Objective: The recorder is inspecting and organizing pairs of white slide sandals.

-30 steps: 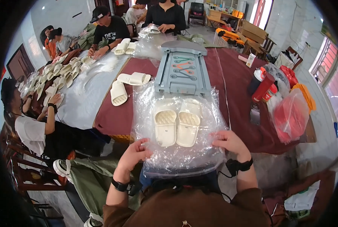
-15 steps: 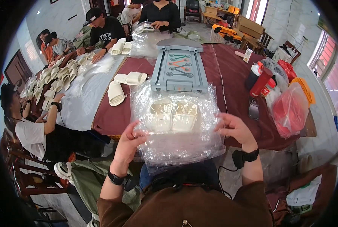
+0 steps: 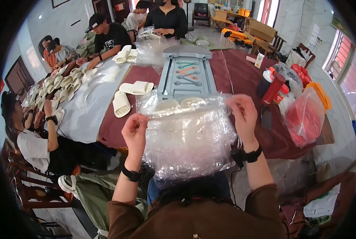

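In front of me a clear plastic bag [image 3: 190, 137] is stretched between my hands, its upper edge raised. My left hand [image 3: 135, 133] pinches it near the left corner, and my right hand [image 3: 244, 115] pinches the right corner. A pair of cream slippers [image 3: 192, 102] lies behind the raised edge; only the far ends show, the rest being covered by the film. More clear film lies beneath. Just beyond stands a grey plastic frame [image 3: 186, 92] with coloured linked rings on its panel. Left of it rest two loose cream slippers [image 3: 122, 104], one overlapping the other.
A dark phone [image 3: 266, 117], a red cylinder [image 3: 273, 89], a dark bottle [image 3: 265, 81] and a pink-filled plastic bag [image 3: 303, 119] occupy the right side of the maroon cloth [image 3: 235, 75]. Several people work along the left table, beside a slipper heap [image 3: 62, 85].
Both hands have risen and moved away from me, pulling the bag's edge up and over the slippers. Their fingers have closed on the film, which now hides most of the pair.
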`<action>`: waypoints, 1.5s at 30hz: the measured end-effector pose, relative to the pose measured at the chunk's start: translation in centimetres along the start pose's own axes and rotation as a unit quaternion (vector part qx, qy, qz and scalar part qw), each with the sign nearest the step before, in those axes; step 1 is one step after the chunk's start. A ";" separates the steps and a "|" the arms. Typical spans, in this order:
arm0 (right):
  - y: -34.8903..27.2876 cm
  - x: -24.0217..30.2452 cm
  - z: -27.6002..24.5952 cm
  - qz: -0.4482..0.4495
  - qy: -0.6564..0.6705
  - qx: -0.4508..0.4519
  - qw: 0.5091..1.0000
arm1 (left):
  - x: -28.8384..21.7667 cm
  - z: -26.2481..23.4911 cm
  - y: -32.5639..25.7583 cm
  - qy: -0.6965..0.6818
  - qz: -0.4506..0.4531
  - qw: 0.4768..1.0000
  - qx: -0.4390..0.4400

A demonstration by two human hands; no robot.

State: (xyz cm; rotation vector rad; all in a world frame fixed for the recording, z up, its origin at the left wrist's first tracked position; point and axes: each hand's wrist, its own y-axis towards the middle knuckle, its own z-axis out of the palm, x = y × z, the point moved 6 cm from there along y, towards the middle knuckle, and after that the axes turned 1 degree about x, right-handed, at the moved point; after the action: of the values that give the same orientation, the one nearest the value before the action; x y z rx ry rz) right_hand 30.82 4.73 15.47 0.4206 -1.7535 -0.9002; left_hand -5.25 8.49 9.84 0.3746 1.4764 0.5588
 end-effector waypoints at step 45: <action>-13.0 -4.0 8.7 0.366 0.312 0.078 0.873 | 5.2 5.0 -12.4 -0.270 -0.497 0.823 0.060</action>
State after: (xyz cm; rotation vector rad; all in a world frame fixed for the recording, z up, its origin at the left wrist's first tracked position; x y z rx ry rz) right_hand 22.47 2.08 1.89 0.0948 -1.2127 -0.0478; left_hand 1.29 1.78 -1.06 -0.1711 0.9562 -0.4641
